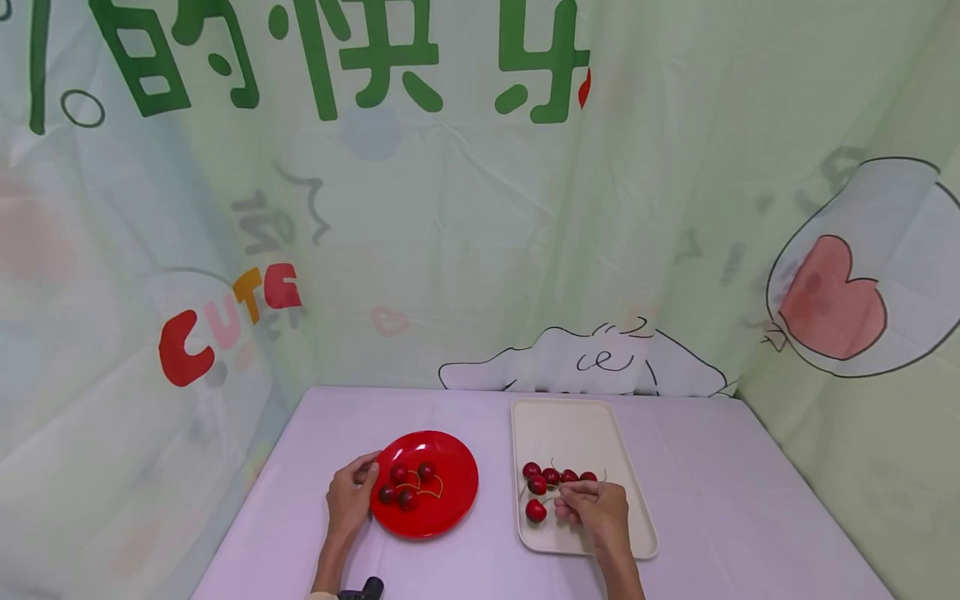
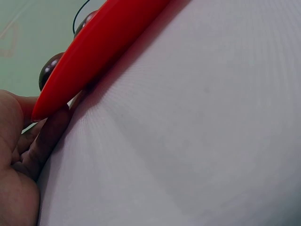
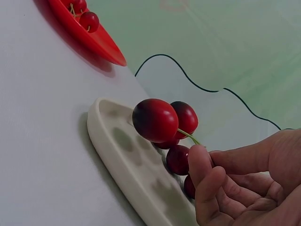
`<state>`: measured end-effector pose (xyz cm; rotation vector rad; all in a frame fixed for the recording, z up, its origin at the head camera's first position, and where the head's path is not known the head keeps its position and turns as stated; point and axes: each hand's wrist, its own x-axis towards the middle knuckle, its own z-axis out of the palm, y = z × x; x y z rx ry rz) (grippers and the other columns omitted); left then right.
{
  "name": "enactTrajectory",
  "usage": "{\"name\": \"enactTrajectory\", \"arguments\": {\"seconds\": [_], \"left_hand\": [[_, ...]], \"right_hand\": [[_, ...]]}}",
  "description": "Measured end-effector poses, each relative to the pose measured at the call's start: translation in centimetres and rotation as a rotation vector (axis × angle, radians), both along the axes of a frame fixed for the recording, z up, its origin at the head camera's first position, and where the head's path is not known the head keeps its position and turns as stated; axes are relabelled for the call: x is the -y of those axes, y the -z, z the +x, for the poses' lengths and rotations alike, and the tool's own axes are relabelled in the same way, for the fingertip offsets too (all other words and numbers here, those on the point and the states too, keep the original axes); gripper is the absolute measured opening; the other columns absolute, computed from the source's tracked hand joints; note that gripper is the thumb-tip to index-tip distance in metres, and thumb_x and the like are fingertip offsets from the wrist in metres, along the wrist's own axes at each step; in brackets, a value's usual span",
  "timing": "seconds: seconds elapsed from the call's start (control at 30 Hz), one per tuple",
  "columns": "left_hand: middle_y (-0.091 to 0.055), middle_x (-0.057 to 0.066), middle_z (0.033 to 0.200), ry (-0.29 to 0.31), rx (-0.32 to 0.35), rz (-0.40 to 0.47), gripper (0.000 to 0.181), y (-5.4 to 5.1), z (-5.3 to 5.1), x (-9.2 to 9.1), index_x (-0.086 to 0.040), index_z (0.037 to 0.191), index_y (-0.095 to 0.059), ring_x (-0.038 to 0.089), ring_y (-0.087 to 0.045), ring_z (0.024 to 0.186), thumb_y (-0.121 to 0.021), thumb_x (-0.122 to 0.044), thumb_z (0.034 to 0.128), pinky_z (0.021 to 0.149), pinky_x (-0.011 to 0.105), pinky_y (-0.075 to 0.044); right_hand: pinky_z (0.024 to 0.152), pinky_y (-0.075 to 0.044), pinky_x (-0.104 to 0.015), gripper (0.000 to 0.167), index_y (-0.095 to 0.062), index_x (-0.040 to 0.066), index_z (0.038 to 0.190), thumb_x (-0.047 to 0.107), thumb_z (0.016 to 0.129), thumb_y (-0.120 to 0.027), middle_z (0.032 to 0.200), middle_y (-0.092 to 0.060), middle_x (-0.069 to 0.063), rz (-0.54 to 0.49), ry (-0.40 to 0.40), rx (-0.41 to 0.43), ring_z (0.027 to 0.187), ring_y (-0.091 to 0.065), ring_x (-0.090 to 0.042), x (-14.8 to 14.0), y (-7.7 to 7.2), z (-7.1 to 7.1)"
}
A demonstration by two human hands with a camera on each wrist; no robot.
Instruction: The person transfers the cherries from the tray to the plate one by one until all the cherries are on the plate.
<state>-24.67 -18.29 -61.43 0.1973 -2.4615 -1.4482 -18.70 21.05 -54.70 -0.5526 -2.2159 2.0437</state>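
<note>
My left hand (image 1: 347, 500) grips the left rim of a round red plate (image 1: 450, 518), thumb above and fingers beneath, as the left wrist view shows. Several dark red cherries with stems, one of them a cherry (image 1: 407, 499) near the front, lie on the plate. Over the cream tray (image 1: 570, 425), my right hand (image 1: 600, 508) pinches the thin green stem of a red cherry (image 3: 155, 120) between thumb and forefinger. That cherry hangs left of the fingertips, apparently above the tray. Several other cherries (image 1: 551, 476) are grouped behind it in the tray.
Both plate and tray stand on a table with a pale lilac cloth (image 1: 705, 500), the tray right of the plate. A printed curtain (image 1: 480, 250) hangs behind the table and along both sides. A black strap (image 1: 367, 590) sits near my left wrist.
</note>
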Motion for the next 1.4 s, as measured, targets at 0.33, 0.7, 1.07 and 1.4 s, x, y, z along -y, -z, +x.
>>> {"name": "enactTrajectory", "arguments": {"seconds": [0.33,0.7,1.07,1.4], "left_hand": [[-0.081,0.013,0.122,-0.007,0.018,-0.002,0.030,0.1,0.0,-0.1,-0.010,0.137,-0.076,0.019,-0.071,0.100,-0.063,-0.015,0.1108,0.090,0.025,-0.052],[-0.081,0.013,0.122,-0.004,0.005,0.010,0.030,0.3,-0.2,-0.1,-0.010,0.137,-0.076,0.017,-0.069,0.097,-0.064,-0.015,0.1102,0.082,0.018,-0.051],[-0.081,0.013,0.123,-0.013,0.009,-0.002,0.030,0.5,-0.4,0.0,-0.011,0.137,-0.076,0.018,-0.069,0.097,-0.064,-0.015,0.1100,0.084,0.023,-0.050],[-0.081,0.013,0.122,-0.010,0.010,0.003,0.029,0.2,-0.2,-0.1,-0.010,0.136,-0.077,0.018,-0.069,0.097,-0.065,-0.015,0.1100,0.087,0.024,-0.051]], "right_hand": [[0.056,-0.059,-0.024,0.021,-0.072,-0.023,0.112,-0.008,0.097,-0.073,0.078,-0.081,-0.021,-0.055,0.008,-0.010,0.059,-0.077,-0.015,0.4,-0.3,-0.1],[0.057,-0.059,-0.024,0.024,-0.071,-0.023,0.117,-0.006,0.099,-0.073,0.080,-0.081,-0.021,-0.086,-0.001,0.005,0.061,-0.078,-0.017,1.2,-0.5,-0.4],[0.058,-0.059,-0.023,0.024,-0.071,-0.022,0.117,-0.005,0.099,-0.073,0.079,-0.081,-0.019,-0.088,-0.021,0.002,0.060,-0.077,-0.015,2.0,-0.4,-0.8],[0.058,-0.059,-0.022,0.021,-0.070,-0.023,0.115,-0.009,0.099,-0.071,0.077,-0.081,-0.018,-0.107,-0.036,-0.025,0.058,-0.075,-0.013,2.4,-0.5,-1.2]]}}
